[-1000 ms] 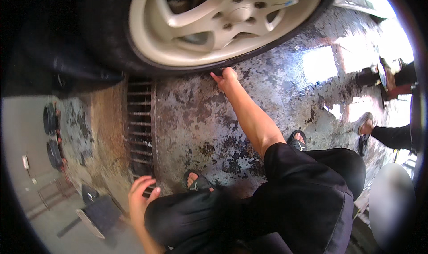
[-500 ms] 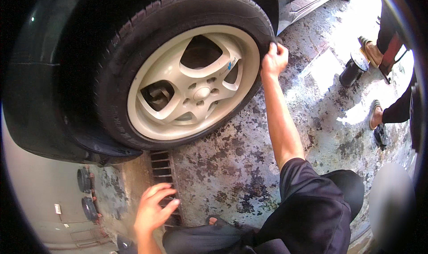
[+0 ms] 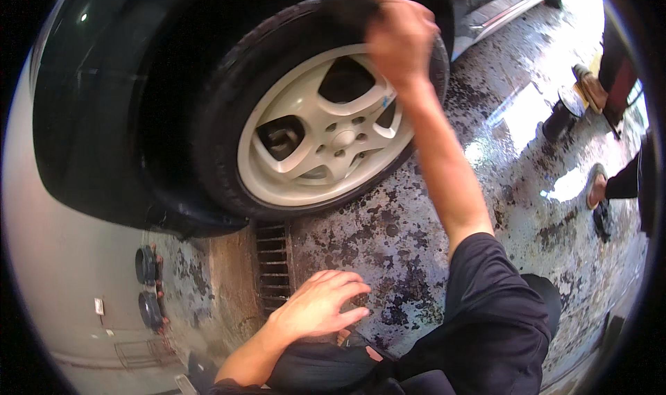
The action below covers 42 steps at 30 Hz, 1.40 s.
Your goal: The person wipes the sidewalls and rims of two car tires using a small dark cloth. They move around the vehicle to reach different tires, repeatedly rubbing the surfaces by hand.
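Tyre (image 3: 218, 142): black, upper part of my view, set in the arch of the dark car body (image 3: 83, 117); sidewall faces me.
Wheel (image 3: 343, 138): pale, spoked, inside the tyre; small blue mark (image 3: 386, 102) on one spoke, near my right wrist.
Right grip (image 3: 402, 45): motion-blurred, up at the top of the tyre, fingers clamped on a dark item (image 3: 352, 10); whether that touches rubber, I can't tell.
Dark item: at my fingertips, over the upper tread; too blurred to name.
Left grip (image 3: 322, 308): holding nothing, fingers apart and slightly bent, above my dark-clad knee (image 3: 326, 367).
Drain grate (image 3: 274, 263): sunk in floor below the tyre, near my left grip.
Floor (image 3: 388, 228): grey, dark blotches, bright reflections at right.
Other person: right edge, dark trousers, one sandaled foot (image 3: 596, 185) lower, another beside a dark container (image 3: 557, 123).
Black rings (image 3: 146, 264): two, far left.
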Each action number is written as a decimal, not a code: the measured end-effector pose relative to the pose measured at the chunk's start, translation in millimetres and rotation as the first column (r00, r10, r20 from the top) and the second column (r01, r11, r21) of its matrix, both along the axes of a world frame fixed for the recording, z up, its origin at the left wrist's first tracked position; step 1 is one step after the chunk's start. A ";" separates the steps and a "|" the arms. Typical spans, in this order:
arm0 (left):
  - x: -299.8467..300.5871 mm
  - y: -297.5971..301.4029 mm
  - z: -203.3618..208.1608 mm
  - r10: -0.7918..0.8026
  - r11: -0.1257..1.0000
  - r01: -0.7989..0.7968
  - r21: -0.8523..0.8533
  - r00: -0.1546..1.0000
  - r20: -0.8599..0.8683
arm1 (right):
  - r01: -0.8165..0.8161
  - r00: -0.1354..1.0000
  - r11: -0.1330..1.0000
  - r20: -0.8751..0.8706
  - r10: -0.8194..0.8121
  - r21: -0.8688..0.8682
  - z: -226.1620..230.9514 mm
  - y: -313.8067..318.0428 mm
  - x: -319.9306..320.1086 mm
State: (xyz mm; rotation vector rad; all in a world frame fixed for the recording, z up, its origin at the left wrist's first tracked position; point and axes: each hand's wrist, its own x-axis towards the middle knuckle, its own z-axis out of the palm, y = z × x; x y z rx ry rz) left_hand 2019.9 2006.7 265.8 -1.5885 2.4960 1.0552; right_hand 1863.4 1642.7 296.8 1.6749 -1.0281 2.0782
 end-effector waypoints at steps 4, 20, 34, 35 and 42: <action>34.9 27.7 1.4 0.144 0.988 -0.145 0.047 0.989 0.015 | -0.016 0.984 0.998 0.178 0.025 -0.053 -32.8 -38.4 -50.5; 1.3 -147.4 94.4 0.134 0.695 -0.637 -0.334 0.571 -0.810 | -0.751 0.316 0.594 0.633 0.707 -0.288 11.3 62.2 51.6; 1.5 -167.2 69.5 0.297 0.785 -0.552 0.280 -0.061 -0.953 | -0.633 0.774 0.771 0.107 0.625 0.074 -65.0 153.2 28.4; 4.8 -164.5 64.8 0.312 0.791 -0.524 0.317 -0.099 -0.945 | -0.615 0.788 0.787 0.076 0.611 0.046 -69.2 158.0 35.1; -2.2 -154.0 38.2 0.259 0.795 -0.529 0.296 -0.145 -0.955 | -0.959 0.018 0.205 0.678 0.735 -0.197 -65.3 169.6 70.1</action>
